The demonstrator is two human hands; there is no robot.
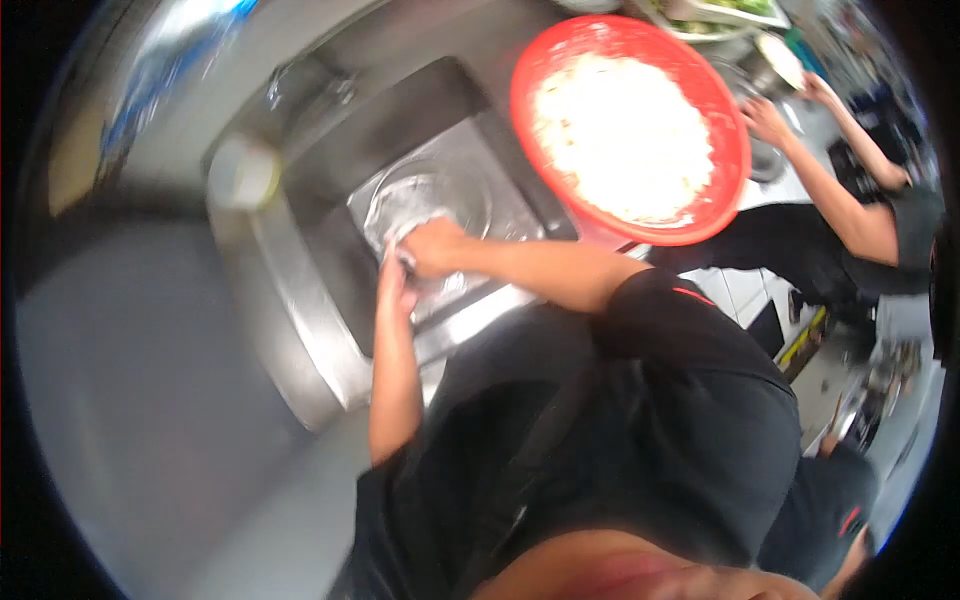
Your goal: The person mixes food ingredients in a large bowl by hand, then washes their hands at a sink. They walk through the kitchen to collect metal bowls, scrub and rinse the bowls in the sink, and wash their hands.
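Note:
In the head view, both of my hands are over the steel sink, at a round, shiny bowl that looks clear or metallic. My left hand is at the bowl's near-left edge, with its fingers pointing up along it and the thumb side towards my right hand. My right hand reaches across from the right with curled fingers. Something whitish shows between the hands, too blurred to name. A flat, pale rectangular surface lies under the bowl in the basin.
A large red basin full of pale, shredded-looking food stands right of the sink. A round whitish container sits on the sink's left ledge, near the faucet. A co-worker's hands are at the upper right; another person is at the lower right.

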